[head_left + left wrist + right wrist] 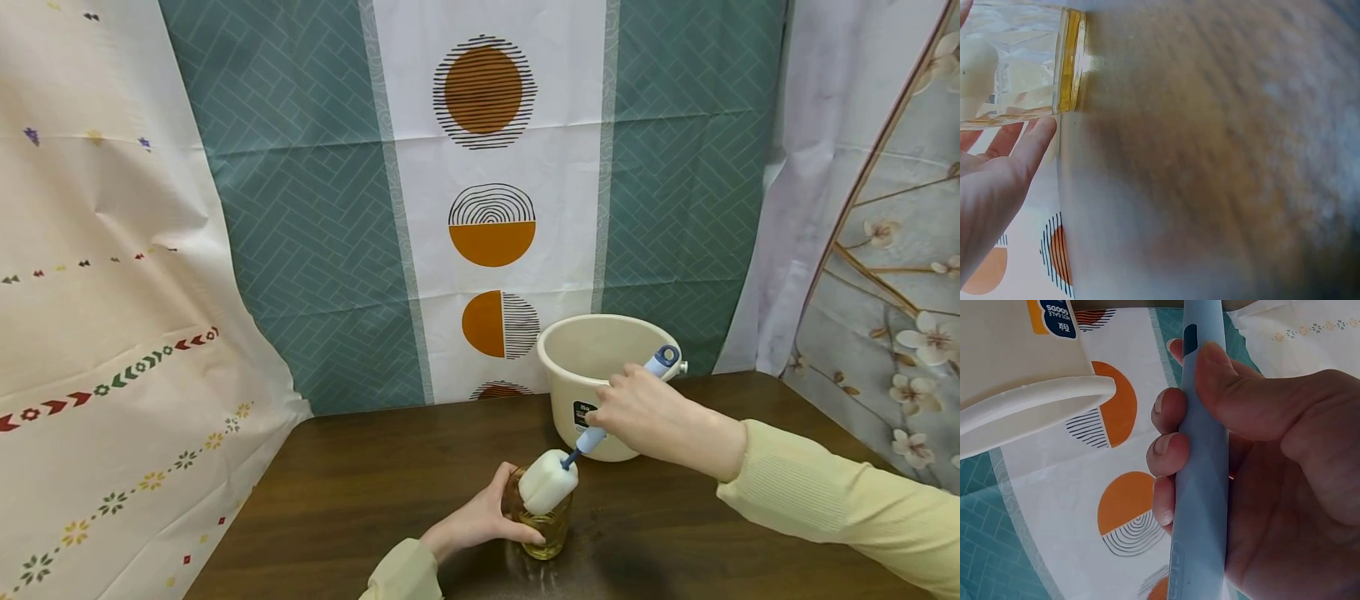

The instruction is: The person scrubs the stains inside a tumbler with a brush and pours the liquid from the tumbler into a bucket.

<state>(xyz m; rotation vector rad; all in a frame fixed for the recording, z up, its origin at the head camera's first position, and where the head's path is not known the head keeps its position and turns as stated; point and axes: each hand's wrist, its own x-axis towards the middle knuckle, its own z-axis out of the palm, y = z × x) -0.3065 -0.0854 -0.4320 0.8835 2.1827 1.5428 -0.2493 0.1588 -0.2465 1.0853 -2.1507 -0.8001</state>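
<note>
My left hand (483,512) holds an amber-tinted drinking glass (551,535) near the table's front, thumb on the near side and fingers on the far side. At the mouth of the glass is the white sponge head (546,485) of a cup brush. A pale rounded shape shows through the glass (1029,69) in the left wrist view; how deep the sponge sits, I cannot tell. My right hand (648,412) grips the brush's light blue handle (1200,475), fingers wrapped round it and thumb lying along it. The handle slants up to the right, ending in a dark blue loop.
A cream bucket (564,408) with a dark label stands on the brown wooden table (360,483), just behind my right hand. Patterned cloths hang behind the table (315,208) and along both sides.
</note>
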